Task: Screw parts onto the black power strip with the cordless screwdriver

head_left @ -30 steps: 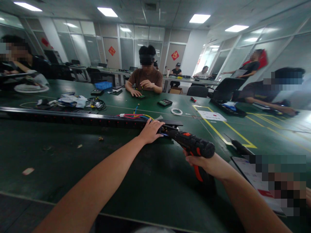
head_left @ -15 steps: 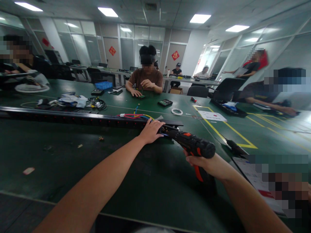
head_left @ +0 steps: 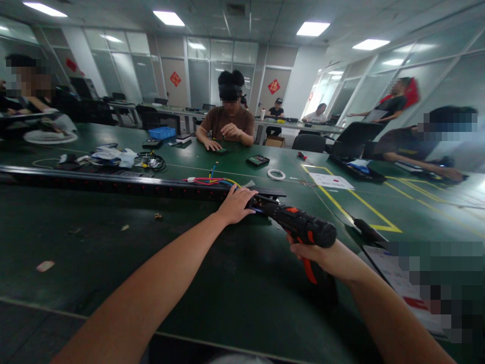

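Observation:
My right hand (head_left: 322, 255) is wrapped round the grip of a black and orange cordless screwdriver (head_left: 299, 225), whose nose points left and away at the end of a long black power strip (head_left: 113, 182). My left hand (head_left: 237, 203) rests on that end of the strip, fingers curled over it and pressing it against the green table (head_left: 113, 253). Red, yellow and blue wires (head_left: 208, 180) come out of the strip just behind my left hand.
A roll of white tape (head_left: 276, 174) and a small green board (head_left: 257, 161) lie beyond the strip. Papers (head_left: 397, 278) sit at my right, with a black tool (head_left: 366, 230) beside yellow floor-tape lines. Cables and clutter (head_left: 113, 158) lie far left. Other people sit around the table.

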Available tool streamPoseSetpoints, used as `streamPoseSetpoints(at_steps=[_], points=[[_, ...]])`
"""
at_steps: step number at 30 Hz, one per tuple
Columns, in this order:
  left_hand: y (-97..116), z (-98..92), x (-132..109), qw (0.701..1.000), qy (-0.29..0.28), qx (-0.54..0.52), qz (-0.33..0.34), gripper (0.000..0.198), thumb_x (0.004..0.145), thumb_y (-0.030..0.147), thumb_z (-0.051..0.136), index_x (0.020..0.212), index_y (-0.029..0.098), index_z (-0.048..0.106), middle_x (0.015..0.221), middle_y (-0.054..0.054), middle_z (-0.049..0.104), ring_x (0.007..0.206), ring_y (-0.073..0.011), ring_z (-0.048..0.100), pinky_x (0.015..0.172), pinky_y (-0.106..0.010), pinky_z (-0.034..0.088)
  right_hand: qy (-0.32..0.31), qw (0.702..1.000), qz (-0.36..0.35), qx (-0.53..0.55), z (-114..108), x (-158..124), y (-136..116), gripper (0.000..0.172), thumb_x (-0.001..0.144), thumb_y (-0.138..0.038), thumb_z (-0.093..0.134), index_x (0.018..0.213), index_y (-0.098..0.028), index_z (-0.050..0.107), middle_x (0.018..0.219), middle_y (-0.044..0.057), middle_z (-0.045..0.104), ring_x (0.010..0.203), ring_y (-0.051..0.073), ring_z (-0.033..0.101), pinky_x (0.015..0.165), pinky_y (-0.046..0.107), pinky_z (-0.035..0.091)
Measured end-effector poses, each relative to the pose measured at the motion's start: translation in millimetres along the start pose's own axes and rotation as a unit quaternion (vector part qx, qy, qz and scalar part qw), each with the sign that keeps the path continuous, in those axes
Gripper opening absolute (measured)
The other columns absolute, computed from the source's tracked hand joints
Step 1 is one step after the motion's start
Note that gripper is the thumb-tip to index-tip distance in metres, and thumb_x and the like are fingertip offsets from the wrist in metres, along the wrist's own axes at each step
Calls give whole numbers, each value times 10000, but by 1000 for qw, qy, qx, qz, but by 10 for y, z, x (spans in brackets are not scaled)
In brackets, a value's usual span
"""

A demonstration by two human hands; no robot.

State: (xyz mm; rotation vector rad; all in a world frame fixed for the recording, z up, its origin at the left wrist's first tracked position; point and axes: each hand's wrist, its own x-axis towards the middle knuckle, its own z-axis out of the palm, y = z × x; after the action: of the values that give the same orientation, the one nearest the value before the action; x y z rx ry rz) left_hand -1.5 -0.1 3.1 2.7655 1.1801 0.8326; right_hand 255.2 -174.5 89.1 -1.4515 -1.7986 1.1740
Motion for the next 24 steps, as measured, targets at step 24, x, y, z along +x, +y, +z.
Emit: streamPoseSetpoints(at_steps=[24], points=[[-2,-2,4,1000,1,6,1,657,981,369,781,1557,187,523,1539,-163,611,1513,-331,493,1344,-611,164,4,1000,-1,2,-3,15,25,239,755,-356,767,920,-200,693,775,5,670,718,202,622,696,346,534]])
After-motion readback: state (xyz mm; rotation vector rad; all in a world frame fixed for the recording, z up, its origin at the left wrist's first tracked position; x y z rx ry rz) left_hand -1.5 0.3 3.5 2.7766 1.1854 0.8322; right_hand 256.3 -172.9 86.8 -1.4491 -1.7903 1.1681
